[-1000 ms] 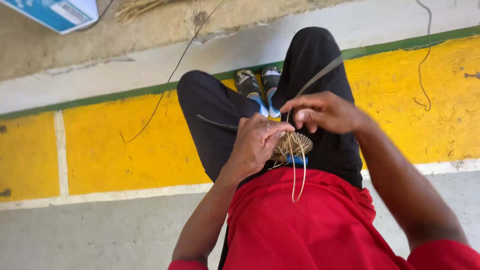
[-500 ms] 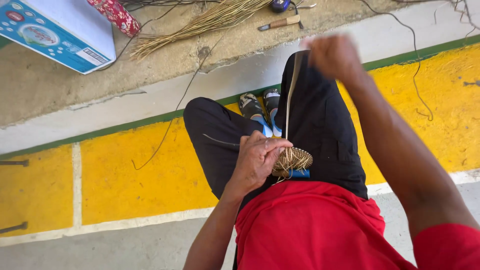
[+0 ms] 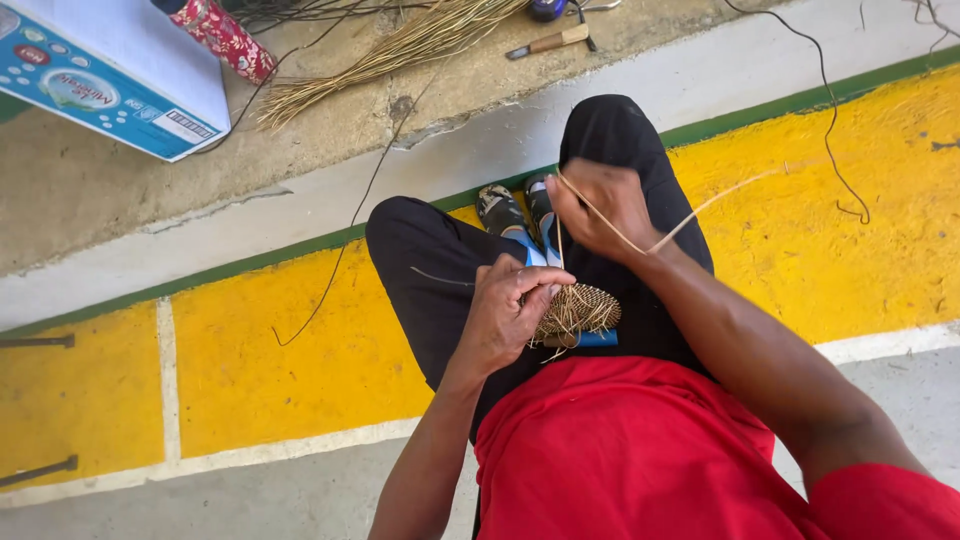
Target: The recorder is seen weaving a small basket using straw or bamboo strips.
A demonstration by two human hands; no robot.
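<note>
Your right hand (image 3: 600,208), raised high half a second ago, now sits lower, just above the small round woven straw disc (image 3: 578,310) on your lap, fingers pinching the pale straw strand (image 3: 700,208). Stitch drawn through. Left hand (image 3: 508,312) grips the disc's edge.

bare yellow floor (image 3: 250,370) lies open left of the knee (image 3: 400,230); shoes (image 3: 515,210) crowd ahead.

Woven disc (image 3: 580,308) is tan straw in a tight crosshatch, blue handle (image 3: 588,340) just under it. Around it — black trousers (image 3: 430,280), red shirt (image 3: 620,450), yellow floor (image 3: 280,370) edged green and white. Beyond it — blue-and-white box (image 3: 110,75), red floral cylinder (image 3: 225,38).
</note>
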